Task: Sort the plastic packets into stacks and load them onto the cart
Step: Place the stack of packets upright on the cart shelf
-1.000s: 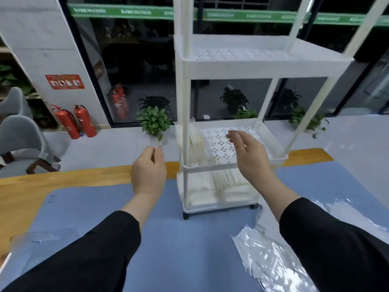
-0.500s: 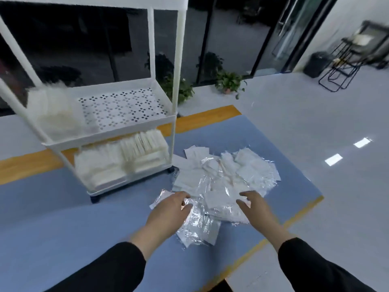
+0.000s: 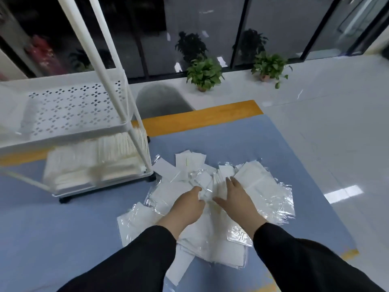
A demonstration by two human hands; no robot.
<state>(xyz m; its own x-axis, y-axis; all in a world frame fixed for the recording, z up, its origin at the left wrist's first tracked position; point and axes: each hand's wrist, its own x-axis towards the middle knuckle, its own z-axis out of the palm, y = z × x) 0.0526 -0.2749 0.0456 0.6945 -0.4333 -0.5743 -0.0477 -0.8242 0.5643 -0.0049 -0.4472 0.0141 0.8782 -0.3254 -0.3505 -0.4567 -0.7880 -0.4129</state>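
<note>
Packets (image 3: pixel 261 186): light, limp, slippery film; judged best gathered by their edges.
Left hand (image 3: pixel 185 205): curled, pinching packets.
Right hand (image 3: pixel 235 199): spread flat on packets.

hands: away from the cart (image 3: pixel 69 131) shelf, where both were raised a second ago, now down on the packets (image 3: pixel 259 186) right of the cart | left hand (image 3: pixel 187 205): from pile's near edge to its middle, fingers curled | right hand (image 3: pixel 237 199): spread flat, just beside the left | view: tilted down, pile now centred
</note>
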